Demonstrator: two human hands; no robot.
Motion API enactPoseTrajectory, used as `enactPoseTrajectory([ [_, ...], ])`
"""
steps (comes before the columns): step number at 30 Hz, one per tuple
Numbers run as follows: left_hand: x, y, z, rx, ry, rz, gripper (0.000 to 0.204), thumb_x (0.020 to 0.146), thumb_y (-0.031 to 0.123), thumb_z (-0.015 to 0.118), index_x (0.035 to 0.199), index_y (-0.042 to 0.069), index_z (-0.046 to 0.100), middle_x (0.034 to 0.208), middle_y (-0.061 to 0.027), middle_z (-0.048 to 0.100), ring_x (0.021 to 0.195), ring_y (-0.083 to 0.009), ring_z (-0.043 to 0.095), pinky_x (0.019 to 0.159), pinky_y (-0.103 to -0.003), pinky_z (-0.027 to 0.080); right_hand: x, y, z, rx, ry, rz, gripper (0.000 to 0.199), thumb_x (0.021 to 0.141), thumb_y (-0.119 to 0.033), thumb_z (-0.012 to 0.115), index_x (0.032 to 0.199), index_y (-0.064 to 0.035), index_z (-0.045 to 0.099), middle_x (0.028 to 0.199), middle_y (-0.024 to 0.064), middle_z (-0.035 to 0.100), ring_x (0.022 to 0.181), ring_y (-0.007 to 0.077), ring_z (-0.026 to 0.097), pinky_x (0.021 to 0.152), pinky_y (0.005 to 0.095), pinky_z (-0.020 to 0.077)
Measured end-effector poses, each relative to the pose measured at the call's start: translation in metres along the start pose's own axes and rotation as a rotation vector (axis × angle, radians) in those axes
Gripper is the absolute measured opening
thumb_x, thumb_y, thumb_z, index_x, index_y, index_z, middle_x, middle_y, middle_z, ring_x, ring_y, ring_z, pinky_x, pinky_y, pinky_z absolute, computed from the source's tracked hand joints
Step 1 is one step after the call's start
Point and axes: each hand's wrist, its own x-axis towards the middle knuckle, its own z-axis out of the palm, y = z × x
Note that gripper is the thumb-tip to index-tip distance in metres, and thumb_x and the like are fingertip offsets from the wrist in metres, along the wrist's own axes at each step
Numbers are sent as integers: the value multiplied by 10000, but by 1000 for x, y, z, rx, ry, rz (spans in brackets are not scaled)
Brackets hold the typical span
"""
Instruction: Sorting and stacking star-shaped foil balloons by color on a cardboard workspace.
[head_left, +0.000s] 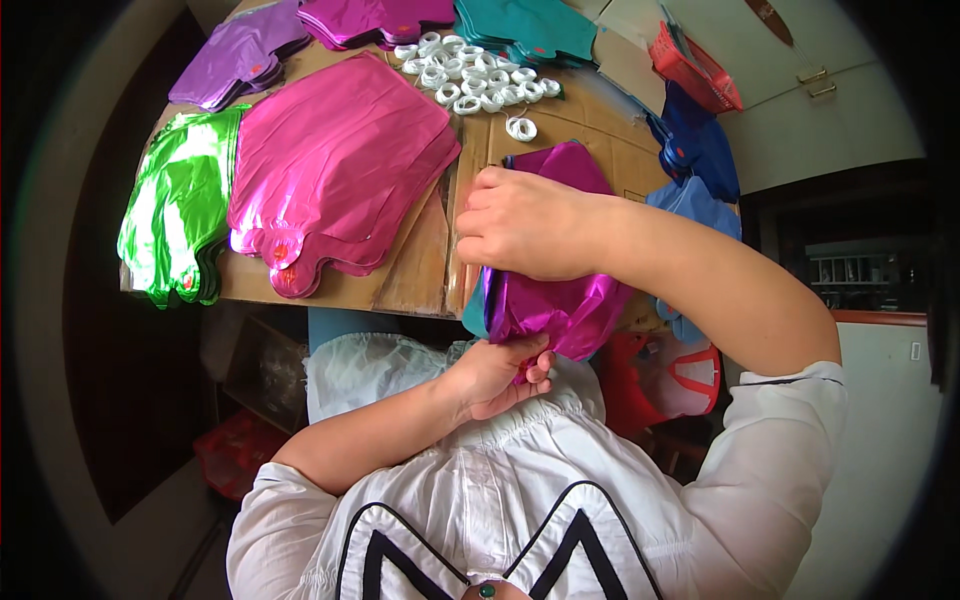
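Observation:
At the table's front edge I hold a folded bundle of shiny foil balloons (560, 310), magenta-purple outside with teal and dark blue layers showing along its left side. My left hand (505, 375) is closed on the narrow lower end, thumb on top and fingers curled beneath. Across the upper part lies my right hand (535, 222), its fingers curled over the bundle's left edge; the fingertips are hidden. Left of the bundle, a flat stack of pink foil balloons (340, 160) rests on the cardboard-covered table (425, 265).
Green foil balloons (180, 200) lie far left. Purple (240, 55), magenta (375, 18) and teal stacks (525, 30) line the back, beside a heap of white ribbon rolls (470, 72). Blue foil (695, 140) hangs at the right edge, near a red basket (695, 70). Below stands a red container (655, 375).

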Motion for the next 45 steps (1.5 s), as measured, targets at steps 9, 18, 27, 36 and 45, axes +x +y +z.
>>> enactPoseTrajectory([
  [9, 2, -4, -5, 15, -5, 1, 102, 986, 182, 546, 945, 88, 545, 759, -3, 546, 617, -98, 470, 681, -295, 485, 10, -28, -2, 126, -198, -7, 141, 644, -175, 695, 776, -125, 687, 804, 9, 662, 868, 198, 622, 885, 348, 404],
  [18, 8, -15, -18, 61, -34, 101, 102, 942, 198, 613, 949, 98, 591, 786, -8, 576, 716, -126, 538, 737, -323, 490, 30, -65, -2, 77, -472, -87, 135, 688, -249, 689, 767, -146, 725, 777, -26, 656, 836, 161, 617, 780, 312, 381],
  [27, 2, -11, -8, 43, -8, 107, 106, 972, 162, 560, 899, 86, 567, 758, -2, 556, 650, -107, 479, 734, -308, 473, 11, -43, 2, -111, -95, -103, 75, 728, -220, 661, 733, -182, 725, 779, -32, 686, 848, 161, 644, 785, 324, 418],
  [36, 4, -10, -9, -18, -5, 78, 61, 983, 139, 540, 939, 99, 552, 734, -1, 555, 605, -98, 463, 687, -301, 463, -19, 27, 9, -158, 179, -70, 80, 707, -142, 606, 677, -115, 537, 727, 14, 508, 778, 196, 548, 845, 342, 435],
  [45, 7, -9, -10, -60, -52, 53, 74, 966, 154, 571, 919, 113, 530, 712, 22, 531, 585, -75, 446, 684, -297, 470, -84, 2, 18, -241, 258, -49, 180, 726, -132, 634, 868, -23, 644, 1031, 146, 659, 1012, 277, 631, 976, 455, 493],
])
